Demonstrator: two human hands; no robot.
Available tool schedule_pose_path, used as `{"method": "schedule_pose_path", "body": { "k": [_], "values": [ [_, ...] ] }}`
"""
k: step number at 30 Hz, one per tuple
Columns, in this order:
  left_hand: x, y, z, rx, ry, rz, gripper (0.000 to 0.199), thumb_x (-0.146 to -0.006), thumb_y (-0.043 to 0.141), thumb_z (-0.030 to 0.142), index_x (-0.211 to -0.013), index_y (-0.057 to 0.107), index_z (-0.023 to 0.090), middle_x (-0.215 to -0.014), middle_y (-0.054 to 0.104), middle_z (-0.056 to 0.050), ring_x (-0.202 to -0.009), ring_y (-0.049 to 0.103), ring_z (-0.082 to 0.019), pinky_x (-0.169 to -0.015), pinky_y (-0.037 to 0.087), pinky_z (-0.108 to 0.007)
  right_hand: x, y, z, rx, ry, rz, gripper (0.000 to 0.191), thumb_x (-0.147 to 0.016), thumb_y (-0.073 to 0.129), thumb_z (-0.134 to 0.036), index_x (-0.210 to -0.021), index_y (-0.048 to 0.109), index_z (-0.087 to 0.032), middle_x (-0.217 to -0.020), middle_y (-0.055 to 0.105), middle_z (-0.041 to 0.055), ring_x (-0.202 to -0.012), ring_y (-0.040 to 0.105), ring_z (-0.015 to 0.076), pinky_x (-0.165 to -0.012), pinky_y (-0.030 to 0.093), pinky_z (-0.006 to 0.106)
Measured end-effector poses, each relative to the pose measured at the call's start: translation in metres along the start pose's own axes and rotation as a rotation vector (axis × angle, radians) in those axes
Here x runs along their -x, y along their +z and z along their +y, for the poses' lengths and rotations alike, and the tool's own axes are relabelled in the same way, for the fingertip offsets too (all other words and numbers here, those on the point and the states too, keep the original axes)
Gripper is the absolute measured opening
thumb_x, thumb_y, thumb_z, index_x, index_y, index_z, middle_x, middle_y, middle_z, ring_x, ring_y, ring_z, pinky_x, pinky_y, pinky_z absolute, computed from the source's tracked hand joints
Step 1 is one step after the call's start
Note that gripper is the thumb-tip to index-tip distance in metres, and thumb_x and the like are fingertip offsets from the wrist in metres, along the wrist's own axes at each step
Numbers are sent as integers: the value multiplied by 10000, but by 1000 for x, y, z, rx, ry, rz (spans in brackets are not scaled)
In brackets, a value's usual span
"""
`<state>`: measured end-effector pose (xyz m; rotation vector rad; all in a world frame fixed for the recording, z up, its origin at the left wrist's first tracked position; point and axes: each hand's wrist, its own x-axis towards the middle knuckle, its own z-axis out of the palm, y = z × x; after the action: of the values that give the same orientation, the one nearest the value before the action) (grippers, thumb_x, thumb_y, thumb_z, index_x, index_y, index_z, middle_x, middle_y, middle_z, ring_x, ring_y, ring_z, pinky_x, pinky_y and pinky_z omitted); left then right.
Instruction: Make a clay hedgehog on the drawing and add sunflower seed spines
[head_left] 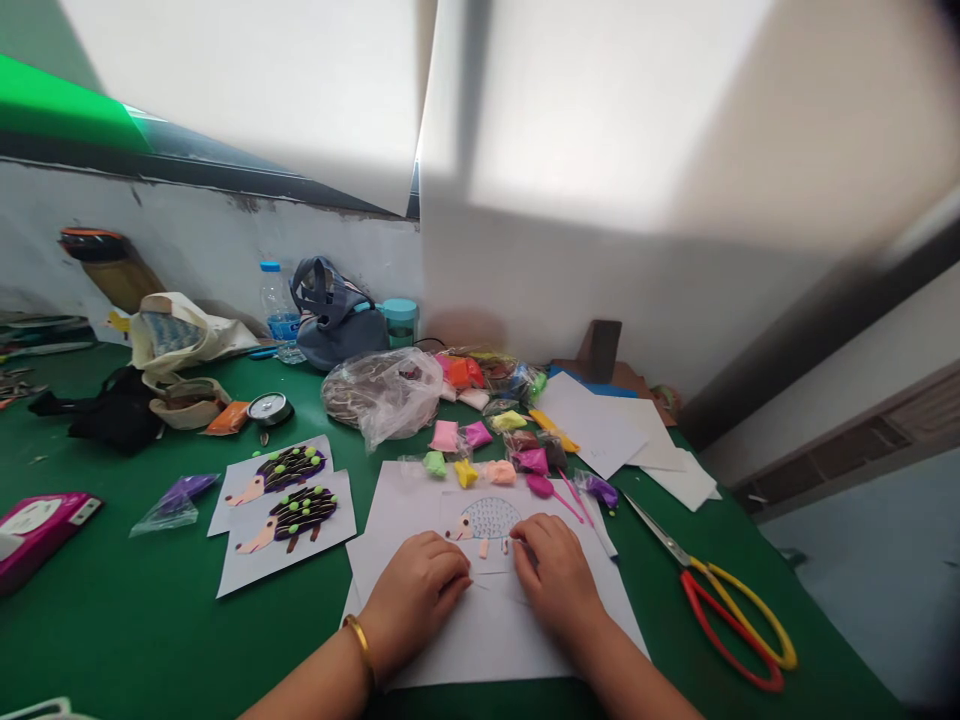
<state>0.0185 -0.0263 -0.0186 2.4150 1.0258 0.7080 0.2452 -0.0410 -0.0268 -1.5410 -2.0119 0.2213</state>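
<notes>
Fingers [454,568] of left hand [416,588] and right hand [555,572] curled, tips down on sheet [517,650], any grip unclear. Hedgehog drawing [481,522] between hands, pink clay legs on; body lacks dark strips of samples [289,510].

Your left-hand grip [416,590] and right-hand grip [555,575] rest curled on a white paper card [480,555] lying on larger white sheets [510,640]. The card's hedgehog picture has a pale pink clay face [459,528] and small pink clay legs [484,548] beneath a round, blue-grey patterned body [491,518].
</notes>
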Motion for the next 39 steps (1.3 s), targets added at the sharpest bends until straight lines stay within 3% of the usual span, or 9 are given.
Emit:
{"method": "schedule_pose_path", "body": {
  "k": [9, 18, 24, 32, 39],
  "values": [
    [0, 1, -1, 6, 2, -3, 95, -871, 602, 141, -874, 665, 211, -869, 713, -35, -852, 621, -213, -791, 490, -360, 9, 0, 2, 18, -40, -19, 285, -846, 519, -106, -1001, 723, -232, -856, 618, 57, -831, 546, 220, -766, 391, 351],
    [0, 1, -2, -4, -5, -14, 93, -869, 609, 137, -872, 664, 211, -877, 714, -32, -863, 623, -218, -800, 488, -366, 9, -2, 2, -11, -54, 3, 325, -844, 509, -107, -1065, 720, -217, -856, 608, 64, -835, 538, 220, -763, 392, 355],
    [1, 1, -1, -1, -8, -13, 84, -867, 617, 139, -875, 663, 209, -883, 716, -28, -865, 620, -218, -806, 485, -371, 9, -3, -3, 13, -51, -40, 337, -808, 543, -96, -1037, 735, -250, -849, 599, 54, -826, 526, 215, -769, 380, 358],
    [1, 2, -3, -6, 0, -7, 86, -860, 625, 133, -862, 660, 211, -881, 716, -22, -856, 621, -213, -798, 486, -360, 9, -1, 4, -48, -56, 23, 319, -850, 517, -105, -1064, 726, -217, -845, 604, 56, -823, 535, 209, -748, 382, 342],
    [2, 2, -3, 1, -4, -12, 86, -868, 617, 138, -876, 660, 213, -884, 716, -21, -860, 619, -212, -803, 483, -363, 8, 2, 3, -19, -48, -4, 311, -836, 529, -102, -1020, 742, -235, -829, 603, 50, -816, 537, 211, -747, 384, 343]
  ]
}}
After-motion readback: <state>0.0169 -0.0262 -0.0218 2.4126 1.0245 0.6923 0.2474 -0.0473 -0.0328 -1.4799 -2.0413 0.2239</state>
